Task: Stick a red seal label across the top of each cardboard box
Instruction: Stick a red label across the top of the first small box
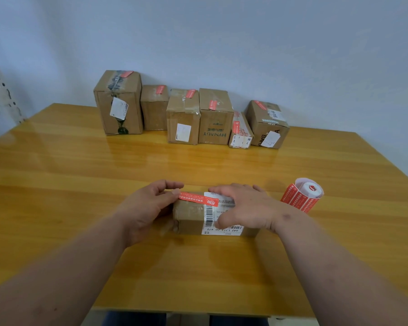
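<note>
Head view: left hand pinching red seal label end over small box near bench front edge; right hand spread, pressing box top. Label likely thin, floppy, sticky, best held by ends; box probably light, stiff.

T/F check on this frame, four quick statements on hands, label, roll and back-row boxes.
1. The left hand pinches one end of the red label over the near box. True.
2. The right hand holds the label roll. False: the roll lies on the table, apart from that hand, which rests on the box.
3. Six boxes stand in the back row, each with a red label. True.
4. The near box carries no barcode sticker. False: a white barcode sticker shows on it.
</note>
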The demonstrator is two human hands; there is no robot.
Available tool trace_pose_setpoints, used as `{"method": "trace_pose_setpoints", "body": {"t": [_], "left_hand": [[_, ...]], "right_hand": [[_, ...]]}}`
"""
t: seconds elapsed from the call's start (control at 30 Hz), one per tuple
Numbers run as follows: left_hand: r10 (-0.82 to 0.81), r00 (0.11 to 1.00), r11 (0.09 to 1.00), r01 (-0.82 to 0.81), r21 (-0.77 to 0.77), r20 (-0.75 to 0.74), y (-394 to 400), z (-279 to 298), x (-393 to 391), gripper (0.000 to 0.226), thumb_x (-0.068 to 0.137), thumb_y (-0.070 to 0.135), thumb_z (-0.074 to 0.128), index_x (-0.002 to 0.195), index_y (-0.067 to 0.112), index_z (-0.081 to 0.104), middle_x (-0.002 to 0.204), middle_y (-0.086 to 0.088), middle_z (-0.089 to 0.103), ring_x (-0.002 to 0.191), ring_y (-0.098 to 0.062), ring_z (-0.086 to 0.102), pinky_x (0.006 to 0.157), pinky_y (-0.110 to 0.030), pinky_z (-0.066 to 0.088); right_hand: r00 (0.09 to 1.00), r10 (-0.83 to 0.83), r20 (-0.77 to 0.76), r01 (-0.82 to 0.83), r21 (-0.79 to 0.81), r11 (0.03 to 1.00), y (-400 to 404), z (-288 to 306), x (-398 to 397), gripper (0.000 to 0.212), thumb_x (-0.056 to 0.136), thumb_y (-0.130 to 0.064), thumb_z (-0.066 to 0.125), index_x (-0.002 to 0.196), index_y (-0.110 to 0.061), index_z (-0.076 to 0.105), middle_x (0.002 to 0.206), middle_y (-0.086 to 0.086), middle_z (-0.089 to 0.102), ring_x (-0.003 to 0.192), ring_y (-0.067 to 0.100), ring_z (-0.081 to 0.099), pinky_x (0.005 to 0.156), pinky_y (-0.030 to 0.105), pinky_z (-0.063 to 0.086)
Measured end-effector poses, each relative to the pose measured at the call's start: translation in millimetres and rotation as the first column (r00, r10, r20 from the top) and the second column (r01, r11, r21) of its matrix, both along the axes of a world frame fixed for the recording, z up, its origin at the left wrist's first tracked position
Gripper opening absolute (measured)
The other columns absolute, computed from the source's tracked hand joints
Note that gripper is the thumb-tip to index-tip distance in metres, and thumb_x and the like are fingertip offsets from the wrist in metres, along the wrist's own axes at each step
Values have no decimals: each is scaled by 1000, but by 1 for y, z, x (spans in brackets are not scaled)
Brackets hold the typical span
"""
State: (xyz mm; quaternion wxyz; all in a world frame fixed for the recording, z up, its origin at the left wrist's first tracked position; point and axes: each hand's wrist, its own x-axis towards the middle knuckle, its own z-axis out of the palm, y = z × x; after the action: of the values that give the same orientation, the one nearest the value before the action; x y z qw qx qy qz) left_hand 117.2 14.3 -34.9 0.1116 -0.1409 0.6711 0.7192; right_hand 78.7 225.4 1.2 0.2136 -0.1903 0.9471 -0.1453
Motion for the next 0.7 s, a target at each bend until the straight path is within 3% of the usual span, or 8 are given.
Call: {"method": "trace_pose_setpoints", "body": {"t": [0.17, 0.33, 0.43, 0.53, 0.63, 0.7], "left_hand": [[-24, 998, 999, 21, -44, -54, -8, 5, -1, 16, 95, 5, 56, 109, 11, 63, 109, -12, 70, 100, -26, 65, 93, -42, 52], [-149, 987, 937, 123, -327, -57, -3, 15, -4, 17, 88, -3, 62, 98, 11, 67, 103, -10, 69, 96, -25, 66, 87, -40, 56], [-181, 981, 898, 137, -418, -65, -5, 16, -9, 15, 87, 2, 66, 90, 16, 69, 103, -9, 69, 95, -24, 64, 84, -40, 55], [-226, 970, 842, 151, -519, -85, -6, 18, -13, 10, 89, 10, 67, 87, 20, 69, 102, -1, 67, 94, -15, 58, 74, -30, 46], [-268, 956, 767, 136, -627, -120, -3, 21, -16, 7, 91, 18, 66, 86, 22, 69, 99, 9, 66, 97, -7, 57, 75, -26, 47], [-289, 949, 716, 126, -686, -127, -2, 23, -18, 6, 91, 21, 66, 86, 22, 68, 99, 10, 67, 95, -10, 61, 80, -33, 53]], "right_hand": [[1000, 2, 5, -2, 2, 1000, 0, 1, 0, 78, 80, -46, 69, 146, -46, 29, 137, -9, 45, 134, 20, 33, 119, 50, 1], [1000, 14, 2, -14, 17, 1000, -1, 2, 0, 78, 80, -47, 68, 147, -46, 27, 141, -9, 43, 136, 20, 32, 119, 50, 1], [1000, 14, 4, -14, 20, 1000, -1, 1, -1, 78, 80, -47, 68, 147, -45, 27, 141, -8, 43, 136, 20, 32, 119, 50, 1], [1000, 11, 7, -11, 12, 1000, 0, 0, -2, 78, 80, -48, 68, 147, -45, 28, 142, -8, 43, 137, 20, 31, 119, 50, 1], [1000, 14, 7, -14, 13, 1000, 0, 1, -2, 78, 80, -48, 69, 147, -45, 28, 142, -9, 43, 136, 20, 32, 119, 50, 2], [1000, 16, 11, -16, 11, 1000, 0, 1, -2, 79, 80, -48, 69, 147, -44, 28, 142, -9, 42, 137, 20, 32, 119, 50, 2]]}}
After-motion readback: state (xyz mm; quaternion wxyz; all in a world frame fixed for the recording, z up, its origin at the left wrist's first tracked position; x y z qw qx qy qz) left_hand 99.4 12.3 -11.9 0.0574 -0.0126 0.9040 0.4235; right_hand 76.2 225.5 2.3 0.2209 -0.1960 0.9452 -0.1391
